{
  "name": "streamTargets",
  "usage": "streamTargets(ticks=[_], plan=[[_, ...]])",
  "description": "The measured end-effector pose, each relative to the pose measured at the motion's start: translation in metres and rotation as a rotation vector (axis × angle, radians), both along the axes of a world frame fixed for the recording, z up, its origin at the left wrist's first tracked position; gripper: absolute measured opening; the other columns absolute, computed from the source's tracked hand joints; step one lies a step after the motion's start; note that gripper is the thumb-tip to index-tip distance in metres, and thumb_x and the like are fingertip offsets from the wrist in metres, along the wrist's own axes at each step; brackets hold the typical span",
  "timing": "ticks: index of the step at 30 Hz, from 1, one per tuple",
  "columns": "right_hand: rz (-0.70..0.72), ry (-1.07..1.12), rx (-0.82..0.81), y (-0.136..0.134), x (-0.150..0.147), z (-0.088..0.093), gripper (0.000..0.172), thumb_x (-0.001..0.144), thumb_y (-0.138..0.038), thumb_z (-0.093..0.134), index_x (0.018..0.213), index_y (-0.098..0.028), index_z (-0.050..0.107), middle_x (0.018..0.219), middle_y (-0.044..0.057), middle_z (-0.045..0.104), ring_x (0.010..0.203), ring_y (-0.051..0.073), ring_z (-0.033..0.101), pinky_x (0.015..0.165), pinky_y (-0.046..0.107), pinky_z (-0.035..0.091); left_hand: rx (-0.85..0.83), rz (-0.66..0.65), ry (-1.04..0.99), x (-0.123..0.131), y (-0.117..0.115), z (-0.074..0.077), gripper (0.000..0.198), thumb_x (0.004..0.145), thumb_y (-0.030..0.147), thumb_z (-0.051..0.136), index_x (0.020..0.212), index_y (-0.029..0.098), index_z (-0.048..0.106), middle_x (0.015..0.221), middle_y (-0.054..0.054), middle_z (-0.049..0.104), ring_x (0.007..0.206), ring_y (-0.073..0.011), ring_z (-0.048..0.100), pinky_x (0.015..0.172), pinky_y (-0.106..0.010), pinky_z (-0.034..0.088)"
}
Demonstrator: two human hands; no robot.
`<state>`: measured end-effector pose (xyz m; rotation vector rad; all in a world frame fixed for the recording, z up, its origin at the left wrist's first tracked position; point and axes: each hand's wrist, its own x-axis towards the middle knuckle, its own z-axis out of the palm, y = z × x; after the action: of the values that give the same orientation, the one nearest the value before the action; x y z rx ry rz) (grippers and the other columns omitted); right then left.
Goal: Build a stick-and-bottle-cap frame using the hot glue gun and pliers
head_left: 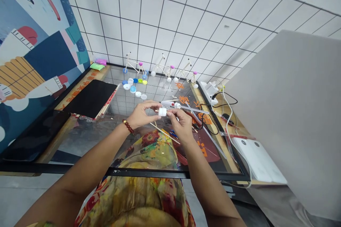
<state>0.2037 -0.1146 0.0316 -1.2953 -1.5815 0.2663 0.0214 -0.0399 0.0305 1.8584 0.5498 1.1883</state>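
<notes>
My left hand [144, 114] pinches a small white bottle cap [162, 112] between thumb and fingers, above the glass tabletop. From the other side my right hand [182, 123] closes its fingertips at the cap's right edge; whatever lies under those fingertips is too small to make out. Just behind the cap lies a white glue gun [167, 104] with a red part, and a clear glue stick [195, 109] extends to its right. A thin wooden stick [170, 136] rests on the glass below the hands.
Loose bottle caps [133, 89] in white, blue and yellow lie farther back. Along the tiled wall stand three small stick models [160, 65] with cap wheels. A black sheet [92, 97] lies at left. Cables and a power strip [209, 92] are at right.
</notes>
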Motion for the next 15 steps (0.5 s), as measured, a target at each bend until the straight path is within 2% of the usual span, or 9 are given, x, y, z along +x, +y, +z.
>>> streamTargets(ticks=[2,4,8,11,15], plan=[[-0.001,0.005,0.001,0.0003,0.0,0.0001,0.017,0.092,-0.031,0.057,0.084,-0.021,0.069,0.078,0.001,0.068,0.072,0.016,0.061,0.071,0.029,0.048,-0.016,0.016,0.006,0.0,-0.0006,0.0007,0.033,0.067,0.026,0.081,0.096,0.014,0.074,0.099,-0.011,0.073,0.083,-0.0177,0.066,0.081,-0.033,0.055],[0.024,0.025,0.019,0.0007,0.0005,0.0009,0.015,0.091,-0.032,0.058,0.094,-0.022,0.069,0.085,0.002,0.069,0.077,0.017,0.062,0.074,0.031,0.049,-0.05,0.025,0.022,-0.0003,-0.0008,0.0007,0.03,0.067,0.028,0.08,0.093,0.014,0.075,0.093,-0.01,0.074,0.081,-0.0183,0.066,0.08,-0.033,0.054],[0.131,-0.015,0.064,0.0012,0.0015,0.0041,0.036,0.085,-0.033,0.066,0.12,-0.025,0.062,0.107,0.007,0.069,0.091,0.021,0.062,0.083,0.037,0.051,-0.127,0.024,0.032,-0.0005,-0.0007,-0.0012,0.032,0.067,0.032,0.081,0.093,0.014,0.075,0.086,-0.009,0.075,0.078,-0.0184,0.067,0.079,-0.032,0.055],[0.165,-0.061,0.073,0.0014,0.0017,0.0054,0.028,0.088,-0.031,0.064,0.115,-0.025,0.065,0.11,0.007,0.069,0.098,0.022,0.063,0.088,0.039,0.051,-0.143,0.03,0.027,-0.0002,-0.0014,-0.0017,0.033,0.067,0.031,0.081,0.094,0.014,0.076,0.086,-0.009,0.075,0.078,-0.0183,0.068,0.08,-0.032,0.055],[0.165,-0.073,0.062,0.0015,0.002,0.0048,0.02,0.089,-0.029,0.063,0.108,-0.024,0.066,0.103,0.006,0.07,0.091,0.02,0.063,0.084,0.036,0.051,-0.139,0.035,0.007,0.0002,-0.0024,0.0003,0.03,0.067,0.03,0.081,0.091,0.013,0.076,0.088,-0.01,0.075,0.079,-0.0182,0.068,0.08,-0.032,0.055]])
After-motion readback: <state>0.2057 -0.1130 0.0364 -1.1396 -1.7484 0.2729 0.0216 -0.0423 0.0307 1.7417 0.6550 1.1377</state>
